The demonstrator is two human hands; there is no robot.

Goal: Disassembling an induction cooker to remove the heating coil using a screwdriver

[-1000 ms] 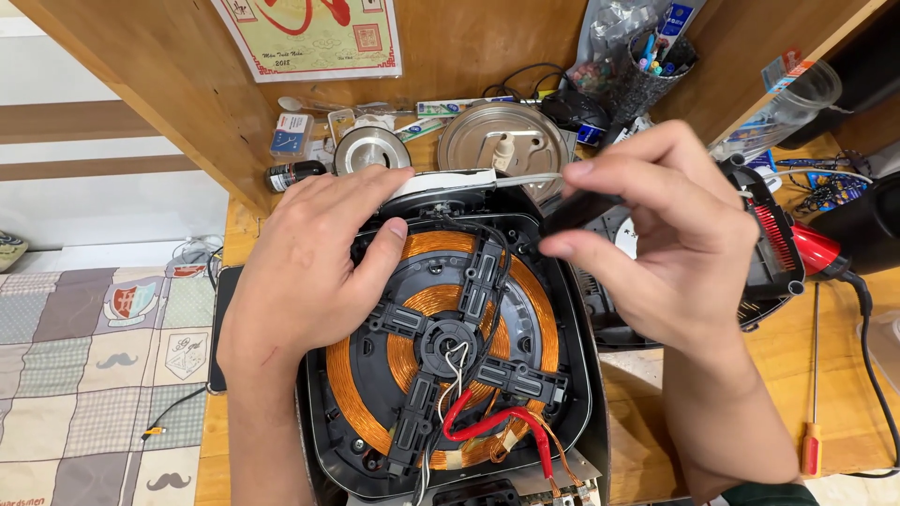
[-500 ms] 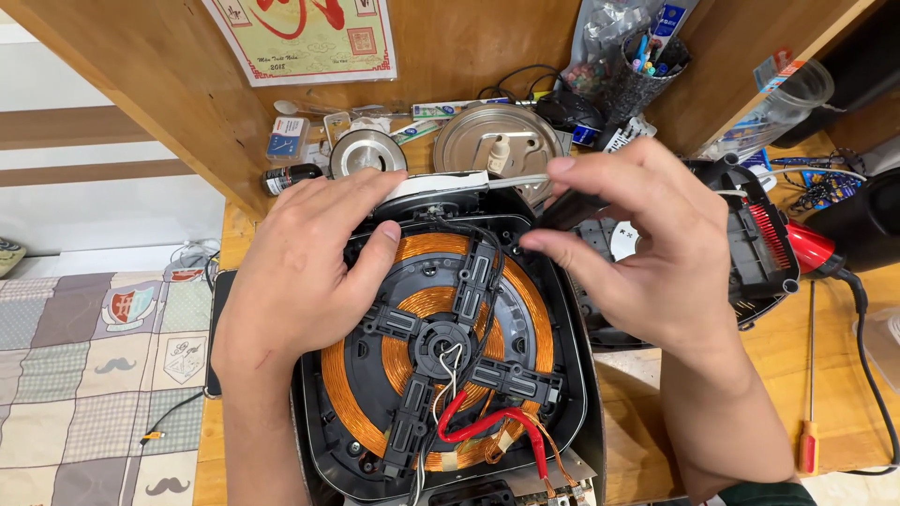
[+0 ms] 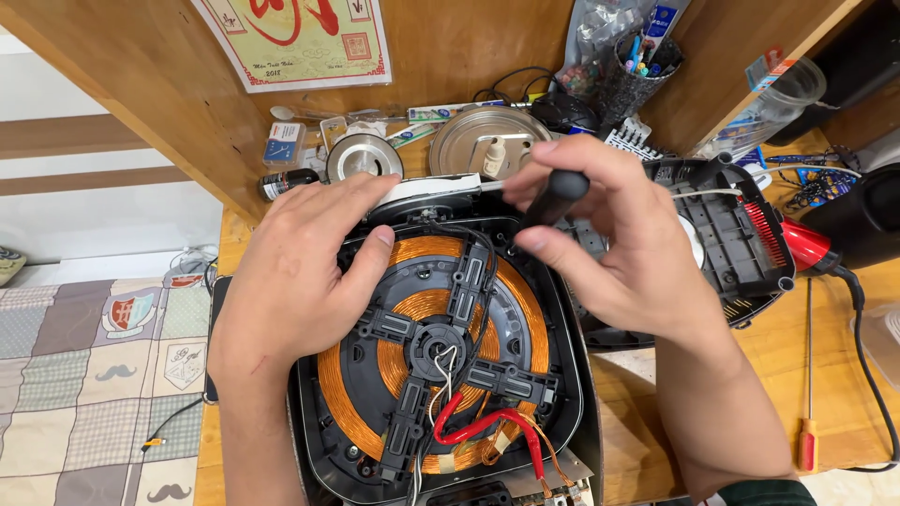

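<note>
Opened induction cooker [image 3: 431, 375] sits on the wooden bench [image 3: 844, 412], centre frame: black housing, round copper coil [image 3: 337, 394] under a black cross-shaped bracket [image 3: 441, 351], red leads [image 3: 487, 422] near the front edge. Left hand [image 3: 300, 281] lies flat on the back-left rim, fingers spread and extended, gripping nothing. Right hand [image 3: 619, 244] is above the back-right rim, fingers curled tight around a black screwdriver handle [image 3: 555, 197], its shaft pointing left along the cooker's rear edge.

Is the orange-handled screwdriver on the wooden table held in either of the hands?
No: the orange-handled screwdriver lies alone on the table, while the right hand grips a black-handled tool.
</note>
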